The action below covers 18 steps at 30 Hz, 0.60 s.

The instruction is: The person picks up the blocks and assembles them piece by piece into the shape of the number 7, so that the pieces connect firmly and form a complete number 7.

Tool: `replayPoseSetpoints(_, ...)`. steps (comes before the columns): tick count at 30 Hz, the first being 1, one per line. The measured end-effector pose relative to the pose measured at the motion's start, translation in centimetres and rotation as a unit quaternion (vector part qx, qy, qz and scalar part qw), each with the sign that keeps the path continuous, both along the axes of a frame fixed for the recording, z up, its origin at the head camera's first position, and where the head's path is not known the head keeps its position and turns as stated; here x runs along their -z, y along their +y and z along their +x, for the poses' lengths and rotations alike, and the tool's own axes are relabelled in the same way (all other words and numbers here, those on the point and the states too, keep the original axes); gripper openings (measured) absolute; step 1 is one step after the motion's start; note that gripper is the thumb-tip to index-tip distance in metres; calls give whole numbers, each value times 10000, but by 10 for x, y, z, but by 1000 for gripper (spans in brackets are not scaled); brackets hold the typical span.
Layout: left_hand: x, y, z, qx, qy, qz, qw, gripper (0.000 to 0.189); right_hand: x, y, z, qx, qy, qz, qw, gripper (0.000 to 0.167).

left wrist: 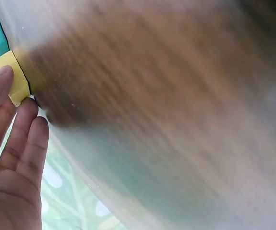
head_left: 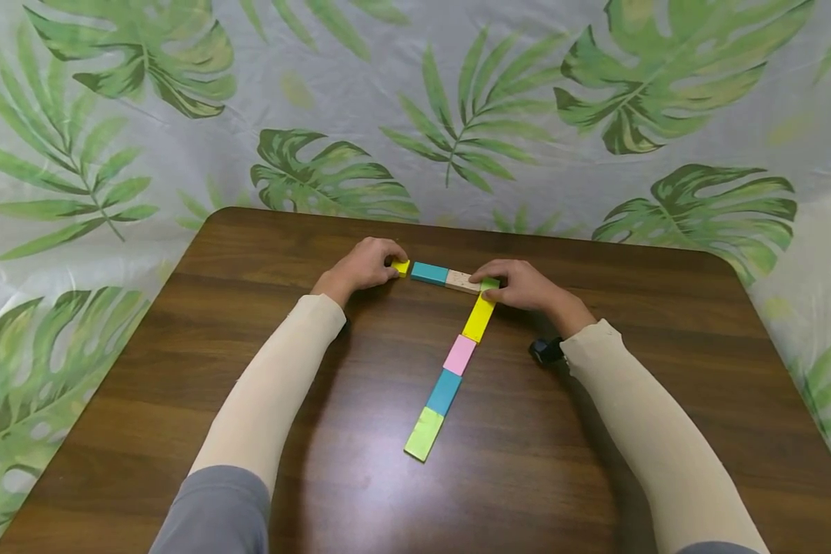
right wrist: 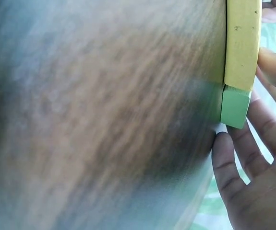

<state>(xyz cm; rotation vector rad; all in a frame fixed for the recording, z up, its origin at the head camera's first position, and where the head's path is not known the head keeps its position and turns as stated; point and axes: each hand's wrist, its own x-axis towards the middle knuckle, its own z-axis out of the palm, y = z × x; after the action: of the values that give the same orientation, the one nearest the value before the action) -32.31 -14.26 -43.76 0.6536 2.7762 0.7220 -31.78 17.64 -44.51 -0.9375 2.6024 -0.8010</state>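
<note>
At the far side of the table my left hand (head_left: 364,265) pinches a small yellow block (head_left: 401,268) between thumb and fingers. In the head view a slim gap parts that block from a teal block (head_left: 429,273), which lies end to end with a plain wooden block (head_left: 462,280). My right hand (head_left: 524,286) holds the green block (right wrist: 235,106) at the corner of the row, thumb on the near side and fingers around the far side. A longer yellow block (head_left: 480,318) butts against the green one.
From the yellow block the line runs toward me through a pink block (head_left: 460,355), a teal block (head_left: 444,392) and a lime-green block (head_left: 424,435). All lie flat on the brown wooden table (head_left: 561,462). A leaf-patterned cloth (head_left: 498,100) hangs behind the far edge.
</note>
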Motion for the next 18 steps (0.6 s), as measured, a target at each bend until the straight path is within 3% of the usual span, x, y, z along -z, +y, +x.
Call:
replayPoseSetpoints(8, 0, 5, 3, 130, 99, -32, 9999, 31, -1, -1, 2, 11, 58, 73, 10000, 36)
replayPoseSetpoints(18, 0, 7, 4, -13, 71, -14, 10000, 31, 1, -1, 2, -26, 88, 9, 10000, 35)
